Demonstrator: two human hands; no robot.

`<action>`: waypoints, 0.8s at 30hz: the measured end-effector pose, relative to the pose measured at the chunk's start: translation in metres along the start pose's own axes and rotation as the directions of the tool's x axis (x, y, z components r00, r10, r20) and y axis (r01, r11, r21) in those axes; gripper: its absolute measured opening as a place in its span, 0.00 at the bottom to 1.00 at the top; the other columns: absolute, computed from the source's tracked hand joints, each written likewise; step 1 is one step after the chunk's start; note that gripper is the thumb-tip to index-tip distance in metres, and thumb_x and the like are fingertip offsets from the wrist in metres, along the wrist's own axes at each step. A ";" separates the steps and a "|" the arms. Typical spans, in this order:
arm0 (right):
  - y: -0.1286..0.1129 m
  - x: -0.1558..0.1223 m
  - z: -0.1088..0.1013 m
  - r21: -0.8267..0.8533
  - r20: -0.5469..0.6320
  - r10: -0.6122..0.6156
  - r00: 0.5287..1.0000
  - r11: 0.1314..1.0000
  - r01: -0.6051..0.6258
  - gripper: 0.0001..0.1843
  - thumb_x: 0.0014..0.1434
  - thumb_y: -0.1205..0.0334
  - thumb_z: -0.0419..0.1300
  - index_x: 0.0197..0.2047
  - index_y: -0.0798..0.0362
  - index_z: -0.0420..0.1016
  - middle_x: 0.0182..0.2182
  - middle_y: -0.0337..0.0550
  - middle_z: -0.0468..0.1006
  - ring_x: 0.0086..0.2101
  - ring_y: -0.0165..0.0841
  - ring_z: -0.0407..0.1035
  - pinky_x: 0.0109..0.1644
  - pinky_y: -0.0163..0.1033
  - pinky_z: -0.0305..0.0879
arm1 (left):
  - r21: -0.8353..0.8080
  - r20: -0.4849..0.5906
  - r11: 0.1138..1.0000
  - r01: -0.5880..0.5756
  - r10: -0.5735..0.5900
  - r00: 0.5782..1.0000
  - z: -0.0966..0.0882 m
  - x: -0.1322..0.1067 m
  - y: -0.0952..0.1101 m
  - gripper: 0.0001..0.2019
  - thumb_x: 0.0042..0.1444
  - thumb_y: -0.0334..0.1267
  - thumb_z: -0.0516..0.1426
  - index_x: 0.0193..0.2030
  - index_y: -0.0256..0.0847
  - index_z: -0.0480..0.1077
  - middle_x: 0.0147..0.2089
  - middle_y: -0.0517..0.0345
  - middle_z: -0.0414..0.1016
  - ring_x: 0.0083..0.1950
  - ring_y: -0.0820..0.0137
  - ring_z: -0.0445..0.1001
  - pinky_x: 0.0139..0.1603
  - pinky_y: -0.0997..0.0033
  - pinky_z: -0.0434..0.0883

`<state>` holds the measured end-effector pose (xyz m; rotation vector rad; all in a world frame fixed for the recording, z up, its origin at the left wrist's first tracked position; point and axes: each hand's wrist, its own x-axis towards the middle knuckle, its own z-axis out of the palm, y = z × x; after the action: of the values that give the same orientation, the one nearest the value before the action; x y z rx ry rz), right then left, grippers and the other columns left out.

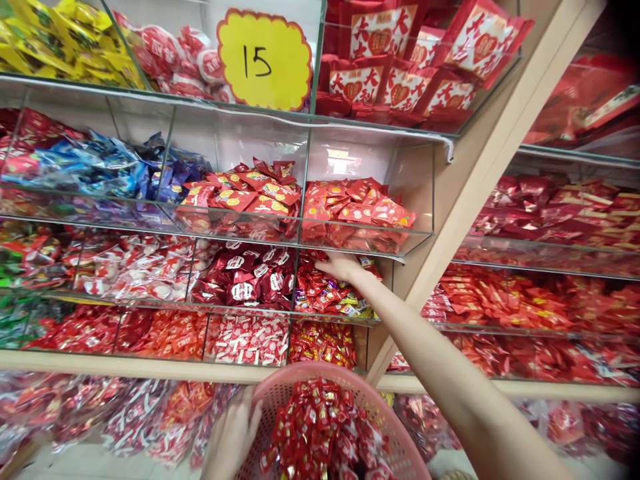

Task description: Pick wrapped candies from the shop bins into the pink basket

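Note:
My left hand (231, 432) is at the left rim of a pink perforated plastic basket (395, 417), its fingers closed over the edge. Inside the basket lies a heap of small red-wrapped candies (320, 420). My right arm reaches forward into a shelf bin. There my right hand (343, 268) rests low over mixed red, purple and yellow wrapped candies (325, 293), fingers stretched out to the left and touching them. Nothing shows held in it. Left of that bin are dark red candy packets (250, 277).
Clear-walled shelf bins hold orange-printed red packets (250, 193), blue packets (85, 163) and large red packets (385, 87). A yellow price tag (264, 60) reads 15. The glass shelf edge (350, 247) sits just above my right hand; a wooden post (480, 173) stands right. Bagged candies (145, 417) lie below.

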<state>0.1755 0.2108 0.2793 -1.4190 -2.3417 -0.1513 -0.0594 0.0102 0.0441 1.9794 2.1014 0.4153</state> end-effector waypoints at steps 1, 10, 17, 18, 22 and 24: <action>-0.003 -0.002 -0.001 -0.022 -0.019 -0.016 1.000 1.000 0.016 0.27 0.56 0.51 0.52 0.58 0.50 0.62 0.55 0.45 0.68 0.52 0.42 0.63 0.52 0.42 0.61 | 0.005 0.003 1.000 -0.002 0.002 1.000 0.001 0.000 0.000 0.22 0.62 0.41 0.38 0.58 0.40 0.59 0.54 0.48 0.71 0.49 0.65 0.74 0.45 0.68 0.69; -0.019 -0.021 -0.003 -0.197 -0.015 -0.050 0.999 0.979 0.046 0.18 0.62 0.55 0.47 0.52 0.49 0.66 0.43 0.48 0.74 0.41 0.40 0.70 0.41 0.39 0.64 | 0.059 0.043 0.998 0.006 -0.009 0.999 -0.002 -0.001 0.001 0.22 0.62 0.41 0.38 0.58 0.37 0.59 0.54 0.46 0.71 0.51 0.63 0.73 0.45 0.67 0.69; -0.027 -0.032 -0.008 -0.299 0.041 -0.243 0.969 0.923 0.244 0.16 0.61 0.63 0.48 0.51 0.48 0.66 0.54 0.49 0.64 0.40 0.37 0.70 0.39 0.38 0.64 | 0.077 0.006 0.997 -0.012 0.012 1.000 0.001 -0.001 -0.001 0.23 0.62 0.42 0.37 0.58 0.35 0.59 0.49 0.45 0.75 0.49 0.63 0.74 0.45 0.68 0.69; -0.026 -0.032 -0.008 -0.287 0.058 -0.226 0.972 0.929 0.233 0.15 0.61 0.63 0.48 0.51 0.48 0.66 0.53 0.48 0.65 0.39 0.36 0.71 0.39 0.38 0.64 | 0.074 0.007 0.997 -0.018 0.018 1.000 0.001 -0.001 -0.001 0.23 0.62 0.42 0.37 0.59 0.35 0.58 0.49 0.45 0.74 0.49 0.64 0.74 0.45 0.68 0.69; -0.022 -0.027 -0.005 -0.239 0.102 -0.145 0.984 0.957 0.166 0.16 0.62 0.58 0.48 0.52 0.48 0.66 0.48 0.47 0.69 0.39 0.36 0.71 0.40 0.37 0.64 | 0.079 -0.009 0.997 -0.021 0.022 1.000 0.000 -0.002 0.000 0.22 0.62 0.41 0.38 0.58 0.36 0.59 0.50 0.46 0.74 0.50 0.64 0.74 0.45 0.68 0.69; -0.023 -0.025 -0.002 -0.237 0.106 -0.123 0.987 0.961 0.145 0.18 0.63 0.58 0.46 0.54 0.48 0.64 0.48 0.48 0.69 0.41 0.36 0.70 0.42 0.38 0.64 | 0.088 -0.021 0.996 -0.015 0.017 1.000 -0.001 -0.002 0.001 0.22 0.62 0.41 0.38 0.58 0.36 0.59 0.49 0.46 0.75 0.49 0.63 0.74 0.45 0.67 0.69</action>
<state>0.1658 0.1787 0.2742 -1.4014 -2.5663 -0.4367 -0.0589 0.0078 0.0453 2.0495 2.1535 0.3544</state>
